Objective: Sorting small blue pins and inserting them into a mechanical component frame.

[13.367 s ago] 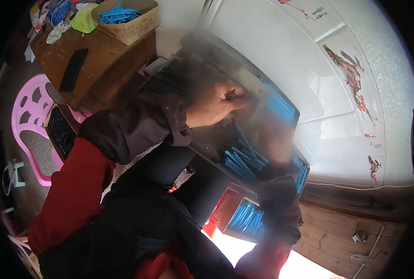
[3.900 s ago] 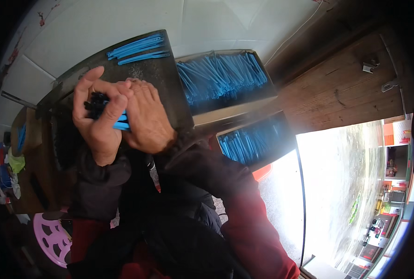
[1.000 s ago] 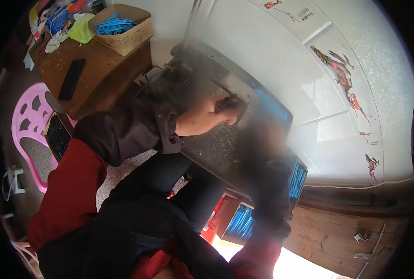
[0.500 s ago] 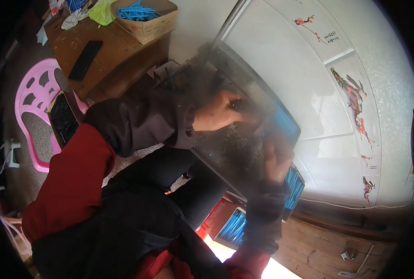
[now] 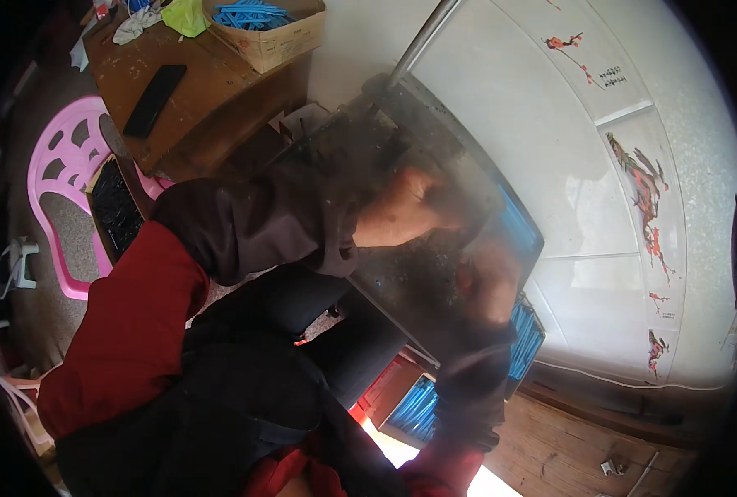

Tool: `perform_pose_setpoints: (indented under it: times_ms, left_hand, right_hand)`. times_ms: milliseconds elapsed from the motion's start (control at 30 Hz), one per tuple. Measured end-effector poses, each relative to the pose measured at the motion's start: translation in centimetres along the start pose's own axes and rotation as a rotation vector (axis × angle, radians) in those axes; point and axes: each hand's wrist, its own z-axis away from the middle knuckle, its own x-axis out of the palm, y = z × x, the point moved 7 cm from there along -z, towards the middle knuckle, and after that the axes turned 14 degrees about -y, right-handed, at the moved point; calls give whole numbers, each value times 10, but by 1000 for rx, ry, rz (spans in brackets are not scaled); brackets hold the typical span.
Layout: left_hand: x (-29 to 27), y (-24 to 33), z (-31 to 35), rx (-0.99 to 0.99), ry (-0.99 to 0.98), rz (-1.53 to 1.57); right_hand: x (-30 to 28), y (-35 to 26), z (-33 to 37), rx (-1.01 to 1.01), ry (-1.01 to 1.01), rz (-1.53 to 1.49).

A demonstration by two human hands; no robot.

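My left hand (image 5: 406,211) reaches over a dark flat tray (image 5: 402,286) that leans against the white wall. Its fingers are curled, and motion blur hides whether it holds anything. My right hand (image 5: 488,277) is lower on the same tray, also blurred, close to a row of thin blue strips (image 5: 519,228) along the tray's right edge. A second tray of blue strips (image 5: 524,338) shows just below it. A third such tray (image 5: 414,410) lies near my knees.
A wooden table (image 5: 203,91) at top left carries a cardboard box (image 5: 273,41) of blue strips and a flat black device (image 5: 153,99). A pink plastic chair (image 5: 50,178) holds a black tray (image 5: 116,207). White wall panels (image 5: 600,166) have flower prints. A wooden floor (image 5: 575,439) lies lower right.
Over the last second the view has swung slightly. My right hand has come up onto the tray's face, and my left hand has stayed near the tray's upper part.
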Motion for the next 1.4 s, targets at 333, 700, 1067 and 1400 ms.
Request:
perform_pose_setpoints:
  times_ms: [333,700,1067,1400]
  left_hand:
    - [1,1,-1,47,102,8]
    - [0,16,8,25,-13,-167]
    - [3,3,2,2,-98,-140]
    - [0,-4,-2,-36,-79,-66]
  right_hand:
    - [-1,-19,-4,-152,-45,467]
    - [-43,-19,2,-41,-88,693]
    - [0,-45,9,-412,-30,1082]
    - [11,-41,4,-258,36,712]
